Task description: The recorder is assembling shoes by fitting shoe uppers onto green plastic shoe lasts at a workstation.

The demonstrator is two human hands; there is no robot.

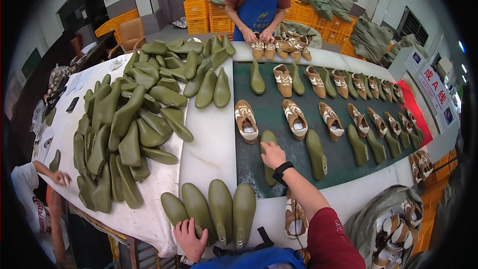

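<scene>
My right hand (274, 155) reaches over the dark green conveyor belt (279, 201), its fingers curled over an olive-green shoe last (269, 177) lying there. Just beyond that last is a brown and white sneaker (246, 121). Another shoe last (315, 154) lies to its right. At the near edge, my left hand (190, 239) rests with fingers spread by the narrow ends of the two leftmost lasts in a row, including a green last (198, 209). To their right lie a third last (220, 206) and a fourth last (244, 209).
A large heap of shoe lasts (134, 119) covers the left table. Across the belt, a person in a blue apron (259, 15) handles sneakers (269, 50). Another person's hand (60, 178) shows at far left. A sack of shoes (393, 234) sits at lower right, near a sign (428, 82).
</scene>
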